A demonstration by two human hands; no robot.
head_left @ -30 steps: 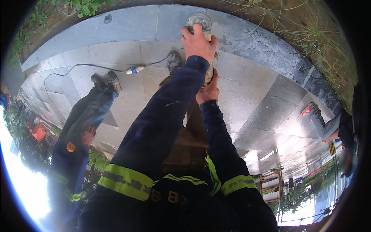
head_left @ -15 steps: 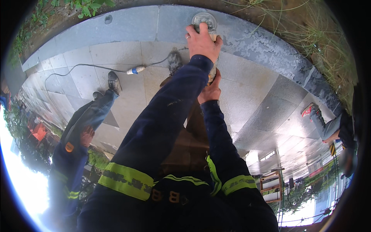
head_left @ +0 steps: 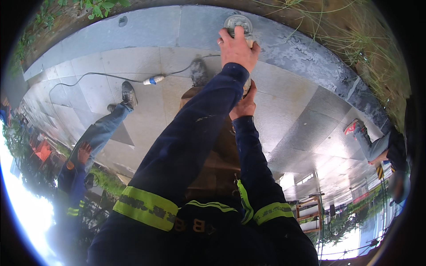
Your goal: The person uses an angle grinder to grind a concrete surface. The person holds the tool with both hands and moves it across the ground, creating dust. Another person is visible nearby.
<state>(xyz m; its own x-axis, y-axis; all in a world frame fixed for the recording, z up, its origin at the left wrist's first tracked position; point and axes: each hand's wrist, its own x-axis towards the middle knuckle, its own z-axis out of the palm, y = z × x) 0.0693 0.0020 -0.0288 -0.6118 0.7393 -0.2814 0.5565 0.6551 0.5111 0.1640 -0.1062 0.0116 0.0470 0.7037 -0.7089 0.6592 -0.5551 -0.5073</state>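
Note:
An angle grinder with a round pale disc or guard rests at the grey stone kerb, far side of the paving. My left hand is closed over the grinder's front end, fingers curled just behind the disc. Nearer to me, my right hand grips the rear of the grinder's dusty body, which my left hand and sleeve mostly hide. The disc's underside, against the stone, cannot be seen.
A dark cable with a blue-and-white plug connector crosses the paving on the left. One person stands at left; another is at far right. Pale wet-looking residue marks the kerb. Grass grows beyond.
Both hands and the grinder have shifted slightly to the right along the kerb. The person at left has moved their leg and hand a little.

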